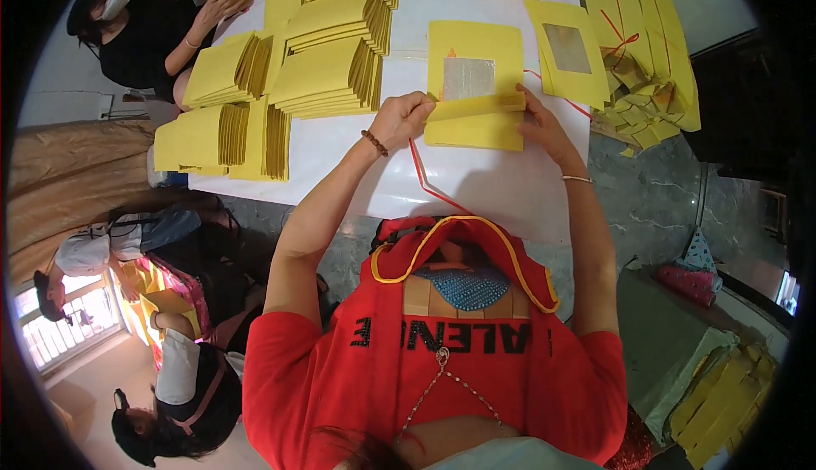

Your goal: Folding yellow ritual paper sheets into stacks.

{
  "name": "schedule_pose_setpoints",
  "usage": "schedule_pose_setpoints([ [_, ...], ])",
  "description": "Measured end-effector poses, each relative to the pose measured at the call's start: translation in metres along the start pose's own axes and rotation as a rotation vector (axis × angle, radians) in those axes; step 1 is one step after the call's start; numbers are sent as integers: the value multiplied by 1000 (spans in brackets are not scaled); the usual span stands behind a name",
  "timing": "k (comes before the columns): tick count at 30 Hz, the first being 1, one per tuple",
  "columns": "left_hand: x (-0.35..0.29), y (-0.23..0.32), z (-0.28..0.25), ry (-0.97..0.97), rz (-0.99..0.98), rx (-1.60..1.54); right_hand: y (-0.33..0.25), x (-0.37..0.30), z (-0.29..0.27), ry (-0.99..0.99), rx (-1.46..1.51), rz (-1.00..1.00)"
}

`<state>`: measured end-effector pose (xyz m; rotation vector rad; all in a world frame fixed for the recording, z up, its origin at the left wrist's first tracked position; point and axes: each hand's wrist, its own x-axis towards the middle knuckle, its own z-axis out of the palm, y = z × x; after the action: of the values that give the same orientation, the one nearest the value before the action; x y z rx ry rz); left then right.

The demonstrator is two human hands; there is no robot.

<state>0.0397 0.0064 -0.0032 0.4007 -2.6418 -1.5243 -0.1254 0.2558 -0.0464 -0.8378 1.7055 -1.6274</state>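
Observation:
A yellow paper sheet [476, 53] with a silver foil square [468, 77] in its middle lies on the white table [476, 185]. Its near part is folded up toward me. My left hand [399, 119] pinches the left end of that folded flap [478, 107]. At the flap's right end, my right hand [542, 123] presses on its edge with the fingers. Both forearms reach in from below over my red shirt.
Several stacks of folded yellow sheets [323, 79] fill the table's left half. Loose yellow sheets and a red string [625, 41] lie at the right. A person in black [140, 24] works at the far left corner; other people [170, 385] sit lower left.

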Motion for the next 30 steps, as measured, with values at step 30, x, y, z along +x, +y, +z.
schedule_pose_setpoints([
  [30,2,-1,-6,-134,-79,-70,24,4,7,-18,35,-29],
])
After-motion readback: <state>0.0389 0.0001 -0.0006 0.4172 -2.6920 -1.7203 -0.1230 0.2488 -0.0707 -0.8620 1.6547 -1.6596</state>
